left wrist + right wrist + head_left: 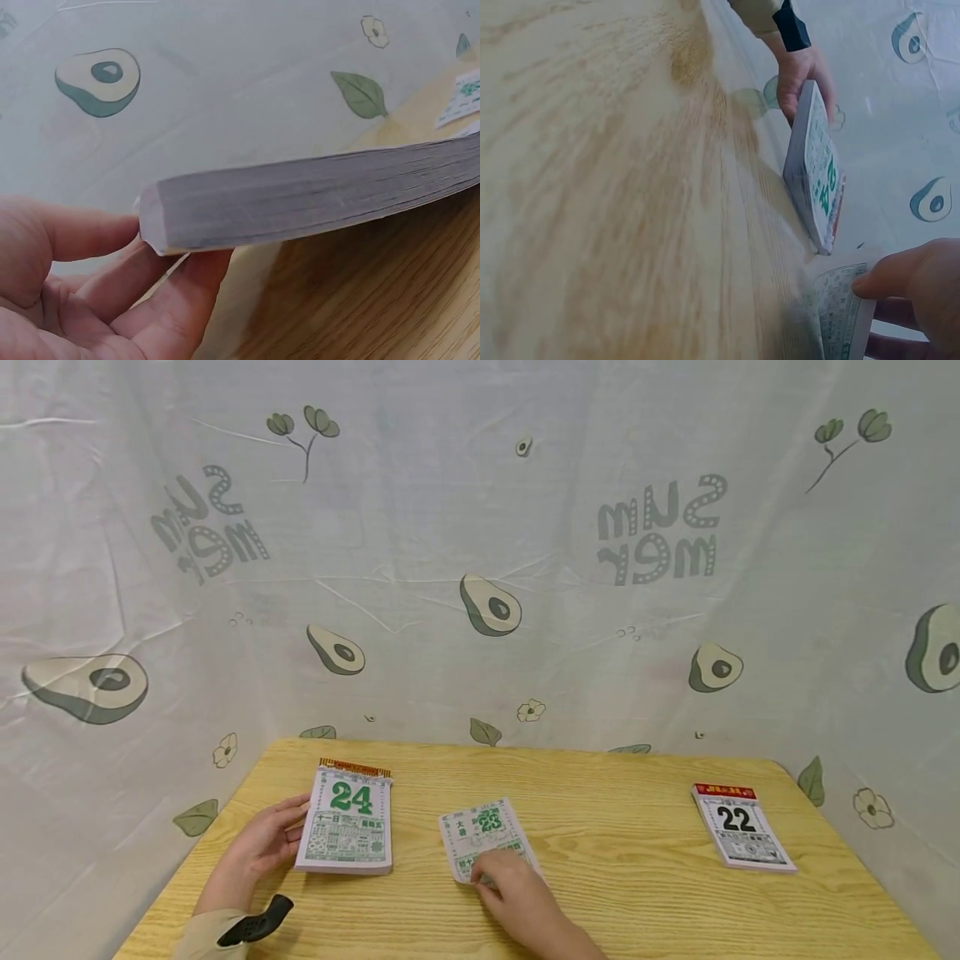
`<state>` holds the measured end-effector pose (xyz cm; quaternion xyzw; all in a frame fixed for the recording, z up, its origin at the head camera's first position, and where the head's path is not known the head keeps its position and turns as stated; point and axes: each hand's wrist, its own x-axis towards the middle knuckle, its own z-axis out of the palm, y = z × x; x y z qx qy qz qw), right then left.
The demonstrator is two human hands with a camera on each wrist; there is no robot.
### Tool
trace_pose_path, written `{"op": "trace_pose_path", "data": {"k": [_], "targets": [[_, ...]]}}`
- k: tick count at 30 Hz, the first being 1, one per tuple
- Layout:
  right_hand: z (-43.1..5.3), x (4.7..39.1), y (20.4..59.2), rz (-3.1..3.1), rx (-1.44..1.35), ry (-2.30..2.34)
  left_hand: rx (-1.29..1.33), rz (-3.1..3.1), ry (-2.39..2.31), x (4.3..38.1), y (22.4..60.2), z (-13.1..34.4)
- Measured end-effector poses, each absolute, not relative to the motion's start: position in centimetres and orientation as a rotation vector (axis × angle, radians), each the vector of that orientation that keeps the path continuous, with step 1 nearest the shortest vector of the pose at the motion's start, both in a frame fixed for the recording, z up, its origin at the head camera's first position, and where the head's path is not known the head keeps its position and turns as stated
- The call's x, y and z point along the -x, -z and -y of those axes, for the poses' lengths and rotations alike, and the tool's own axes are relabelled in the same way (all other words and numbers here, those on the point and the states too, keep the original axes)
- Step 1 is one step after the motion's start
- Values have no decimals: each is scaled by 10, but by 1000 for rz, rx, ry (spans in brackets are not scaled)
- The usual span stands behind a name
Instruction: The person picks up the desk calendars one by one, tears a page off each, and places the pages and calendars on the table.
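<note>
A thick tear-off calendar (pixel 348 827) with a green 24 is on the left of the table. My left hand (pixel 266 837) grips its left edge. In the left wrist view the thumb (pixel 94 232) is at the pad's corner and the other fingers curl beneath the paper block (pixel 315 199), whose near side is raised off the wood. Near the middle, my right hand (pixel 517 897) pinches the lower edge of a loose calendar page (pixel 487 831) printed with a green 23. In the right wrist view the thumb presses on the face of that page (pixel 840 311).
A second, smaller tear-off calendar (pixel 738 827) with a red header and a black 22 lies at the right of the wooden table (pixel 615 827). A pale printed curtain (pixel 420 527) hangs behind the table and along both sides. A black band (pixel 257 925) circles the left wrist.
</note>
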<state>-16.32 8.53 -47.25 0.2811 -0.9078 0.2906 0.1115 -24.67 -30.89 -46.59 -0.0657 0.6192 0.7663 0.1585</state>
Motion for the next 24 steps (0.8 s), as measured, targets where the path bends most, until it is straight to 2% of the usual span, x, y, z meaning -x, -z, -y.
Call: {"op": "trace_pose_path", "data": {"k": [17,24], "targets": [[-63,158,473,2827,-1034,-653,169,-1837,-2104,246,460,328],[-48,158,471,2905,-1034,-589,263,-1920,-2066,244,459,333]]}}
